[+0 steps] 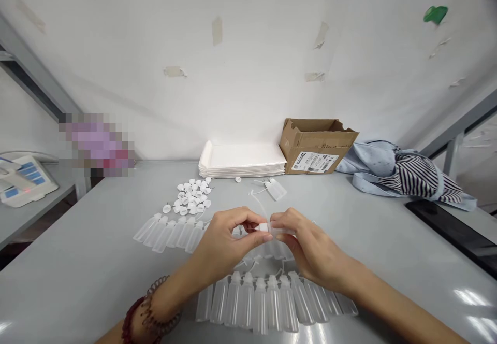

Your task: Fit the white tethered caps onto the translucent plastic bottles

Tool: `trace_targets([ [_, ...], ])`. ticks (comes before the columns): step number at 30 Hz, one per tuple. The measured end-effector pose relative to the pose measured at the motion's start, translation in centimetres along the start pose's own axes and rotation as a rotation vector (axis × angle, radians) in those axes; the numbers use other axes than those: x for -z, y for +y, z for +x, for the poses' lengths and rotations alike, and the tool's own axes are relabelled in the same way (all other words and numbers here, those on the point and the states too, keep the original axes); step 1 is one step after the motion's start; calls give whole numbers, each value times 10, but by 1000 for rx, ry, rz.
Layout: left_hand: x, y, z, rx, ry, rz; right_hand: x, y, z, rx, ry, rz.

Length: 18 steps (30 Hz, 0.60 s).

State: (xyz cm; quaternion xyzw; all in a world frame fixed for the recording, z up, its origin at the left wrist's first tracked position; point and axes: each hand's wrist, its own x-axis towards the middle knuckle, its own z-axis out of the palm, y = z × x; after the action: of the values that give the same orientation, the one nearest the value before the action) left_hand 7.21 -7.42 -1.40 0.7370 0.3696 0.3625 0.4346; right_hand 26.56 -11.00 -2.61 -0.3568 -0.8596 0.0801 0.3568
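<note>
Above the table's middle, my left hand (pixel 233 235) pinches a small white cap (pixel 263 227) between thumb and fingertips. My right hand (pixel 310 248) grips a translucent plastic bottle (pixel 280 230), whose neck end meets the cap; fingers cover much of its body. The bottle lies sideways, cap end to the left. Under and in front of my hands is a row of similar bottles (pixel 260 302), lying with necks pointing away. Another row (pixel 171 232) runs behind my left hand, partly hidden by it. A pile of loose white caps (pixel 190 199) sits beyond that row.
At the wall stand a stack of white padded envelopes (pixel 244 160) and an open cardboard box (pixel 320 147). One bottle (pixel 276 189) and one cap (pixel 238 180) lie apart before them. Bundled cloth (pixel 411 173) and a black flat object (pixel 450 235) are at right.
</note>
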Motion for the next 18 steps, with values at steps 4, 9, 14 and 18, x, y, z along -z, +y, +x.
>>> trace_targets([
  [4, -1, -2, -1, -288, 66, 143, 2, -5, 1, -350, -57, 329],
  [9, 1, 2, -2, -201, 24, 64, 5, -10, 5, -583, -70, 706],
  [14, 2, 6, -2, -170, 6, 7, 5, -7, 6, -611, -73, 835],
  [18, 3, 6, -2, -157, 1, 21, 4, -5, 5, -594, -93, 781],
])
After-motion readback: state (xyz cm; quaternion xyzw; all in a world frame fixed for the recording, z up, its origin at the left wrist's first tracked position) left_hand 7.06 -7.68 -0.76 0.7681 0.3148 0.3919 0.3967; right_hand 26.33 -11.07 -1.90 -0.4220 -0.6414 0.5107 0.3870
